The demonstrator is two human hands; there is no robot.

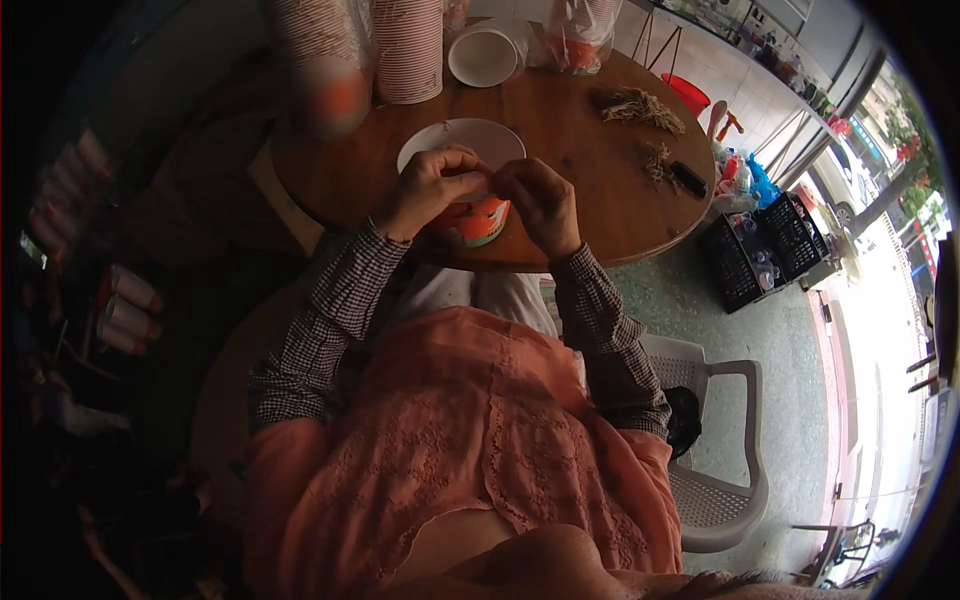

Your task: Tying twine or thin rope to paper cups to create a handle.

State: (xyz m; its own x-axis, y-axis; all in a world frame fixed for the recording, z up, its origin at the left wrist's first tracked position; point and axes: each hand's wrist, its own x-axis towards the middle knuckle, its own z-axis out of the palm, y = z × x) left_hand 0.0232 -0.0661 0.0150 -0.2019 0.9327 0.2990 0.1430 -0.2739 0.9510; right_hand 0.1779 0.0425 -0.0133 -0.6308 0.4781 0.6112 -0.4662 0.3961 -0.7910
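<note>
A large paper tub [482,224], white inside with an orange printed outside, stands at the near edge of the round wooden table. Over its opening my left hand [432,192] and my right hand [543,204] meet, fingertips almost touching. Both are closed in a pinch, with thumbs pressed to the fingers. Whatever lies between the fingertips is too small and hidden to make out. The hands cover part of the tub's near rim.
Tall stacks of paper tubs [409,60] stand at the table's back left. A white tub [483,57] lies tipped behind. Dried straw-like strands [643,108] and a dark oblong object [689,179] are on the right. Beyond are a black crate [742,262] and plastic chair [752,425].
</note>
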